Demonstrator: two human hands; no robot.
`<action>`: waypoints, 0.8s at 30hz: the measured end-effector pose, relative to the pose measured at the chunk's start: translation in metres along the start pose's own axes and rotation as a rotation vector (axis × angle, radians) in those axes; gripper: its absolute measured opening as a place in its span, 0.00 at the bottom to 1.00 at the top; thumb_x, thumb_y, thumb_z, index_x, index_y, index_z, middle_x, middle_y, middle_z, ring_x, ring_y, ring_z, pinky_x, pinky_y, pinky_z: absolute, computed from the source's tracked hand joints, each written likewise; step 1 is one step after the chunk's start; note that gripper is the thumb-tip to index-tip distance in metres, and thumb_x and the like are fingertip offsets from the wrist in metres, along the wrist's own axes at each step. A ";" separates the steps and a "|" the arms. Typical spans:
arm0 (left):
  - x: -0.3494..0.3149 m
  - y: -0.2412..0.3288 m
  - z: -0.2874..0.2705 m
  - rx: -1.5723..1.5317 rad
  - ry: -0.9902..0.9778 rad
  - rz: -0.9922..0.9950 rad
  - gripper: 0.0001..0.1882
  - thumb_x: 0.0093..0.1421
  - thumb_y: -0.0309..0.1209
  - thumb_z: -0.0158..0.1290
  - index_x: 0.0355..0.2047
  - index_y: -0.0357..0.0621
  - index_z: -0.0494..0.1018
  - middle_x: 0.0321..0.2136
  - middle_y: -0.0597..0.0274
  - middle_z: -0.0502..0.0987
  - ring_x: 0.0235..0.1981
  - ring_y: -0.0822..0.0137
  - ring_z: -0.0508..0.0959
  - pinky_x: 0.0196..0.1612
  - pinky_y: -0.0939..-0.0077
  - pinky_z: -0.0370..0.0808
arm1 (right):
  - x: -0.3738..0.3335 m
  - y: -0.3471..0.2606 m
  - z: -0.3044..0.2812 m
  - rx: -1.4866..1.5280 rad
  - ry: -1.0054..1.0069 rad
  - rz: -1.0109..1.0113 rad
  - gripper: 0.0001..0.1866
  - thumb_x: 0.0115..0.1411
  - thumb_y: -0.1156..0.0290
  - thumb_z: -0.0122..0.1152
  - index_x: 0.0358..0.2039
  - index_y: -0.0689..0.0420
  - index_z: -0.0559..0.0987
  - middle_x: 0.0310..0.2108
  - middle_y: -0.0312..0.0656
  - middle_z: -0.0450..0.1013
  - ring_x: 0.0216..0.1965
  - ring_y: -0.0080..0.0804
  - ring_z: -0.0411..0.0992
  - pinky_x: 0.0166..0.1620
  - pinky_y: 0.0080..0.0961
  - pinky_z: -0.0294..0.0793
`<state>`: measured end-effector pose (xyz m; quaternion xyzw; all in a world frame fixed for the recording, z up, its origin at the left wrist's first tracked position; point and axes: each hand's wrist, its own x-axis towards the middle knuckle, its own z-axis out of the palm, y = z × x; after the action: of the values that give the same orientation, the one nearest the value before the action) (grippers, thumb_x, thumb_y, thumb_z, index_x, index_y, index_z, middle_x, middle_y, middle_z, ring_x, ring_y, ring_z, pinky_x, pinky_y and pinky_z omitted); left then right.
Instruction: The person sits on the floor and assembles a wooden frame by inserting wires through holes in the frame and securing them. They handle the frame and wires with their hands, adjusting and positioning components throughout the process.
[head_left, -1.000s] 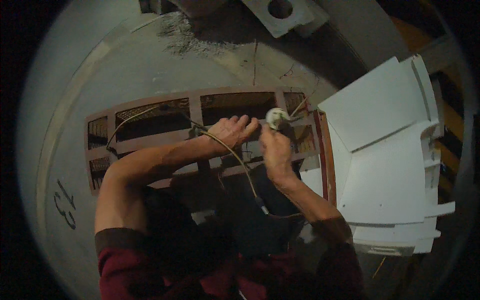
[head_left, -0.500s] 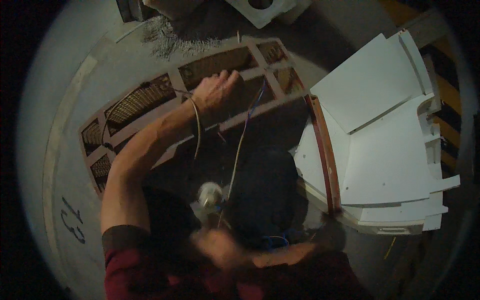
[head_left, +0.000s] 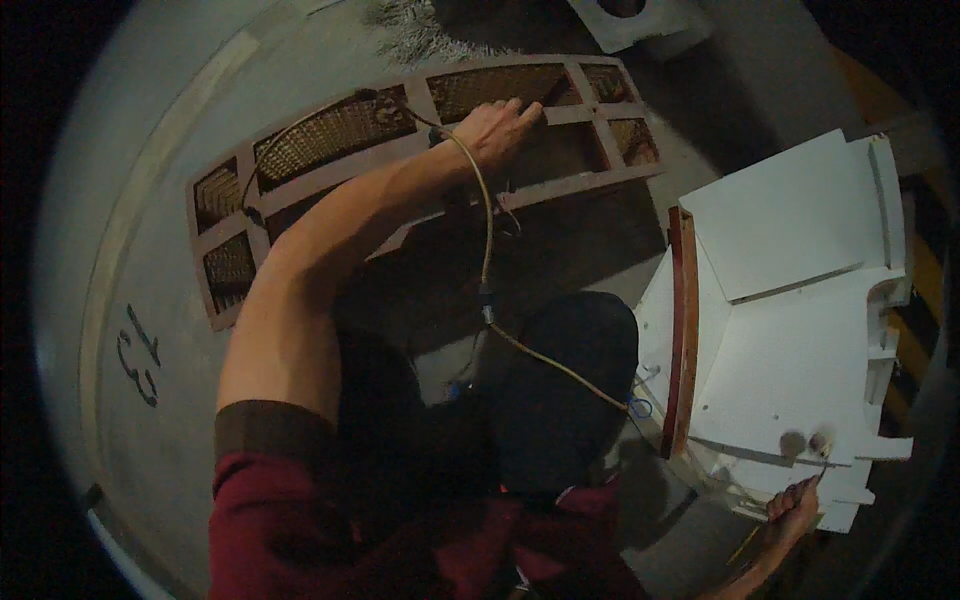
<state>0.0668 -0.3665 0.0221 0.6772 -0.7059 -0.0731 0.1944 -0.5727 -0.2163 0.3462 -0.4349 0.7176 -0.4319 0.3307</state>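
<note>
My left hand (head_left: 497,130) is closed on a middle bar of a brown frame (head_left: 590,180), its fingers curled. Woven mesh panels (head_left: 333,140) fill several of the frame's openings. A beige cable (head_left: 487,215) crosses over my left wrist, passes a dark connector (head_left: 487,300) above my lap and runs right to a small blue wire loop (head_left: 640,407). Far to the right, my right hand (head_left: 793,508) is closed around a thin-handled tool with a small, round, pale head (head_left: 821,443). That head is over a white panelled piece (head_left: 800,350); whether it touches is unclear.
A reddish-brown strip (head_left: 681,335) stands along the white piece's left edge. Shaggy grey material (head_left: 425,30) and a pale block with a round hole (head_left: 640,25) lie beyond the frame. Dark marks (head_left: 138,355) are on the floor (head_left: 150,250) at left.
My right hand has swung from my lap to the white piece at far right. The cable now stretches across my lap to the right. My left hand still grips the frame; the view has shifted.
</note>
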 end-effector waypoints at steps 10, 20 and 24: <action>-0.108 0.038 -0.005 -0.019 -0.037 0.310 0.24 0.60 0.26 0.47 0.59 0.47 0.66 0.60 0.48 0.64 0.65 0.49 0.61 0.63 0.47 0.59 | 0.054 0.277 0.116 -1.079 -0.492 -0.643 0.18 0.67 0.58 0.54 0.26 0.59 0.77 0.18 0.38 0.65 0.21 0.33 0.67 0.24 0.34 0.64; -0.167 -0.026 -0.073 -0.279 0.391 -0.138 0.15 0.51 0.21 0.57 0.42 0.40 0.76 0.42 0.51 0.76 0.46 0.47 0.76 0.47 0.59 0.75 | -0.032 0.245 0.220 -0.761 -0.970 0.242 0.16 0.65 0.63 0.55 0.25 0.62 0.77 0.21 0.42 0.70 0.24 0.31 0.70 0.27 0.33 0.67; -0.116 -0.033 -0.061 -0.311 0.393 -0.178 0.13 0.54 0.27 0.62 0.40 0.39 0.76 0.38 0.54 0.77 0.39 0.51 0.79 0.40 0.62 0.76 | -0.020 0.222 0.185 -0.847 -1.038 0.415 0.15 0.64 0.65 0.55 0.25 0.63 0.76 0.22 0.43 0.72 0.25 0.31 0.70 0.28 0.33 0.68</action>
<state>0.1209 -0.2451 0.0454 0.6998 -0.5726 -0.0644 0.4222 -0.4825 -0.2047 0.0715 -0.5303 0.6417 0.2205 0.5083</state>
